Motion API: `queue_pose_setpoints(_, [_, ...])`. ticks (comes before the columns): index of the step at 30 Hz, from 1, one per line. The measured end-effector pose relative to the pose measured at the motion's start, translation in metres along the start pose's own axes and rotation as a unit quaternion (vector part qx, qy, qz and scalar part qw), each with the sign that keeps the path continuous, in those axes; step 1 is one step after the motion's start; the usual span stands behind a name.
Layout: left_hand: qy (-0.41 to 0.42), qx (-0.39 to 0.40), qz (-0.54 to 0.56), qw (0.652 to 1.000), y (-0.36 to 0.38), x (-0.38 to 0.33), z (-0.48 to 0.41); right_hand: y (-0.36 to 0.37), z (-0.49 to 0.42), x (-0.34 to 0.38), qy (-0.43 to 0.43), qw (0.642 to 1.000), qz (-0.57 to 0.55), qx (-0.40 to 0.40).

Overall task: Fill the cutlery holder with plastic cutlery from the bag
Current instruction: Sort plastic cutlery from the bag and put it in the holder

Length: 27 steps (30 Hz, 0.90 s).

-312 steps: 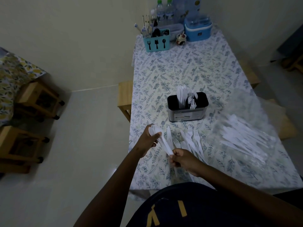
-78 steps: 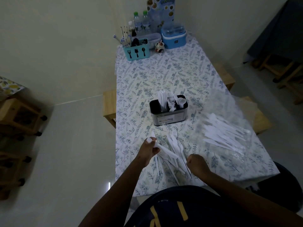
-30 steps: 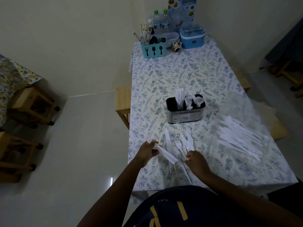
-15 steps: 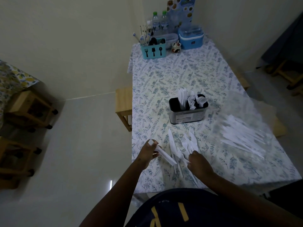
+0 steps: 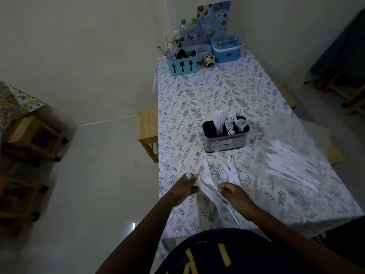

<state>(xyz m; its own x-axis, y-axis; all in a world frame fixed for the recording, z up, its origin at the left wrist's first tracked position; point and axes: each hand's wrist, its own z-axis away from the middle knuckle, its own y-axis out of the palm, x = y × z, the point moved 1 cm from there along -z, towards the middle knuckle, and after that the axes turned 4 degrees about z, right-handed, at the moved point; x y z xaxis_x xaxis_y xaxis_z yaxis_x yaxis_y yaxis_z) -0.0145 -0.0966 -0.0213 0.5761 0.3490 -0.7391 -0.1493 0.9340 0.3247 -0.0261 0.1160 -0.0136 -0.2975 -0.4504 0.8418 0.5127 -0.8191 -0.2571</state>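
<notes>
A black and metal cutlery holder (image 5: pixel 226 142) stands mid-table with white plastic knives, forks and spoons upright in it. A clear plastic bag (image 5: pixel 292 163) of white cutlery lies to its right. Loose white forks and knives (image 5: pixel 227 173) lie on the cloth in front of the holder. My left hand (image 5: pixel 184 189) grips a small bunch of white plastic cutlery (image 5: pixel 207 189) at the table's near left edge. My right hand (image 5: pixel 235 195) pinches the other end of that bunch, just above the loose pile.
The table (image 5: pixel 217 91) has a leafy cloth. At its far end stand a teal cutlery caddy (image 5: pixel 182 64), water bottles (image 5: pixel 187 33) and a blue container (image 5: pixel 226 50). A wooden stool (image 5: pixel 148 131) sits at the left edge; wooden furniture (image 5: pixel 31 135) stands further left.
My right hand has lifted from the loose pile and come left to the bunch held in my left hand. The holder and bag have not moved.
</notes>
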Motion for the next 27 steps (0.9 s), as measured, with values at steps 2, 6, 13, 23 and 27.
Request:
queue_pose_setpoints(2, [-0.002,0.021,-0.001,1.000,0.004,-0.002,0.001,-0.002,0.000,0.002,0.025,0.999,-0.043,0.009])
queue_pose_setpoints(6, [-0.008,0.026,0.006,1.000,0.012,-0.005,0.003,-0.006,-0.001,0.001,0.025,0.999,-0.032,0.002])
queue_pose_setpoints(13, [-0.022,0.033,-0.030,0.999,0.019,-0.002,-0.001,-0.011,-0.003,0.001,0.016,1.000,-0.009,-0.019])
queue_pose_setpoints(23, [-0.003,-0.072,0.049,0.996,0.013,-0.003,-0.001,-0.027,-0.021,-0.039,0.044,0.952,0.283,-0.110])
queue_pose_setpoints(27, [0.004,-0.099,0.063,0.993,0.006,-0.002,0.000,-0.023,-0.018,-0.036,0.000,0.926,0.365,-0.096])
